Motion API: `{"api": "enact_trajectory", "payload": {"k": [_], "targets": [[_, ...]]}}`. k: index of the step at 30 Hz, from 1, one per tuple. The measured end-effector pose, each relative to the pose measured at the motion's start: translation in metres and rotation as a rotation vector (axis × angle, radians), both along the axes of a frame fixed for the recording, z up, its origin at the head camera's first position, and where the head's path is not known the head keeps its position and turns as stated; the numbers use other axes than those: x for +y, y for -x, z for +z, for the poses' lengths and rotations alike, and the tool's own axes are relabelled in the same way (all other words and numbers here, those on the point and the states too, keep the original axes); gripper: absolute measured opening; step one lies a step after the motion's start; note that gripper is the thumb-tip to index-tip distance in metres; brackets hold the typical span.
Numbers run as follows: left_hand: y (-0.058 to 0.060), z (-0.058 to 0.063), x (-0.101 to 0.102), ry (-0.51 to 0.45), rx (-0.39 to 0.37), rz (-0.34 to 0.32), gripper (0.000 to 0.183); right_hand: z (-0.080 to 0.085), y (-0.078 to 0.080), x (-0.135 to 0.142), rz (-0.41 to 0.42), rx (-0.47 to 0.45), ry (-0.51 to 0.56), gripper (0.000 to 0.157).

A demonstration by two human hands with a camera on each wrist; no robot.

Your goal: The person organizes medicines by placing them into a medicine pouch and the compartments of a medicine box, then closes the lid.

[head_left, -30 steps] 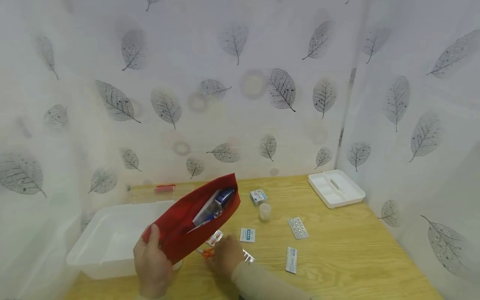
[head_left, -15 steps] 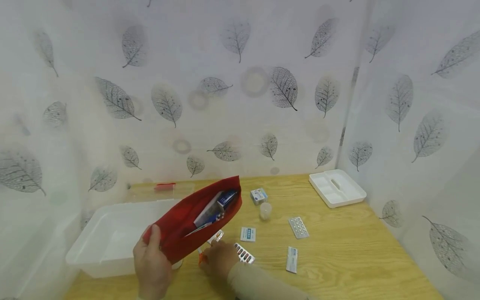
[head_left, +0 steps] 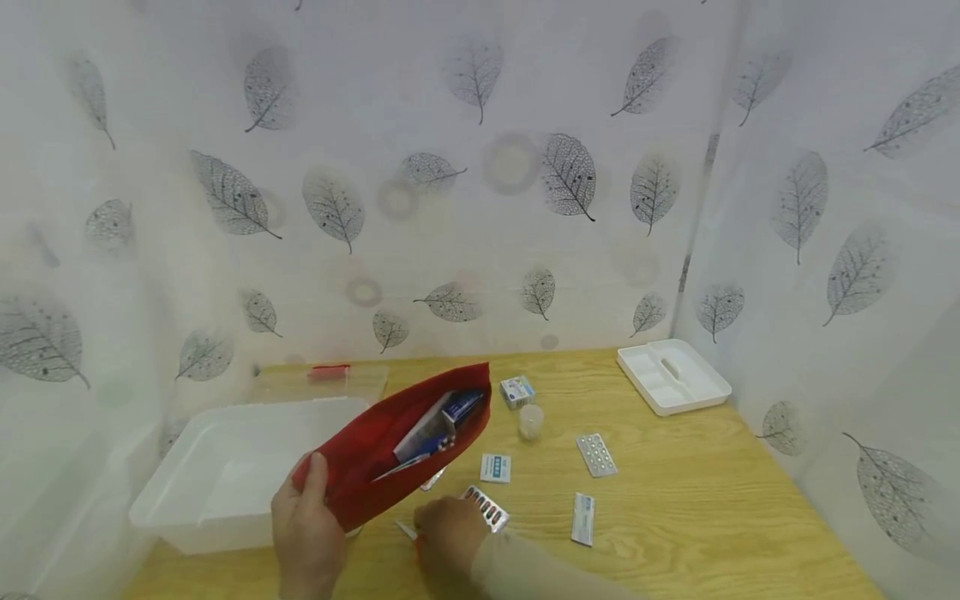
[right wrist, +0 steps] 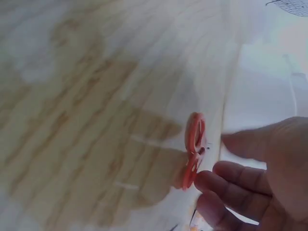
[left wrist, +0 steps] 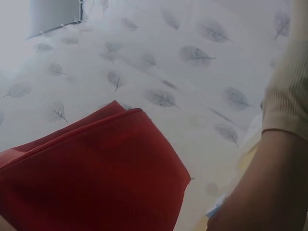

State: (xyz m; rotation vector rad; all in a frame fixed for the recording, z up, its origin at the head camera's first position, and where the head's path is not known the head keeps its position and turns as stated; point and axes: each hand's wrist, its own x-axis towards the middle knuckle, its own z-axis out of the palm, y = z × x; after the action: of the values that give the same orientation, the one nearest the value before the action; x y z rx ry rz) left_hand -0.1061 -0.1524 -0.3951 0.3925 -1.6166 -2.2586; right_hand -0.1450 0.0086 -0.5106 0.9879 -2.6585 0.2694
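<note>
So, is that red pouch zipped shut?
No, the red pouch gapes open, with a blue box showing inside.

The left hand grips, while the right hand bends its fingers loosely, thumb apart.

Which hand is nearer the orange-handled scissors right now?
Right. The right hand is at the scissors, its fingertips beside the orange handles. The left hand is farther off, to the left of them, gripping the red pouch.
</note>
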Motion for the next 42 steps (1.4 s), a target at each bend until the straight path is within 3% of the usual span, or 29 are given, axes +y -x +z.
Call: {"api": "enact_trajectory", "payload": {"k": [4,8,11,15,22,27,33,38,42], "targets": [[-0.003,-0.003,0.001,0.081,-0.055,-0.063,0.044,-0.011,0.005,-0.008,-0.043,-0.072,-0.115,0.022],[-0.005,-0.005,0.006,0.109,-0.011,-0.107,0.043,-0.013,0.004,-0.011,-0.071,-0.263,-0.106,0.018],[-0.007,-0.006,0.009,0.182,0.023,-0.090,0.041,-0.007,0.002,-0.007,-0.074,-0.387,-0.017,0.018],[-0.010,-0.008,0.011,0.278,0.035,-0.066,0.040,0.007,0.001,0.008,-0.010,-0.468,0.090,0.014],[-0.014,-0.006,0.013,0.214,0.140,-0.079,0.033,0.031,0.016,0.065,0.167,-0.763,0.517,0.013],[-0.018,-0.002,0.012,0.196,0.158,-0.073,0.032,0.052,0.025,0.117,0.105,-0.737,0.581,0.025],[-0.019,-0.001,0.014,0.183,0.169,-0.072,0.030,0.084,0.034,0.171,-0.093,-0.768,0.638,0.012],[-0.021,-0.002,0.013,0.241,0.133,-0.094,0.033,0.106,0.033,0.202,-0.220,-0.694,0.680,0.018],[-0.021,-0.005,0.012,0.306,0.095,-0.102,0.035,0.125,0.027,0.216,-0.291,-0.590,0.795,0.025]]}}
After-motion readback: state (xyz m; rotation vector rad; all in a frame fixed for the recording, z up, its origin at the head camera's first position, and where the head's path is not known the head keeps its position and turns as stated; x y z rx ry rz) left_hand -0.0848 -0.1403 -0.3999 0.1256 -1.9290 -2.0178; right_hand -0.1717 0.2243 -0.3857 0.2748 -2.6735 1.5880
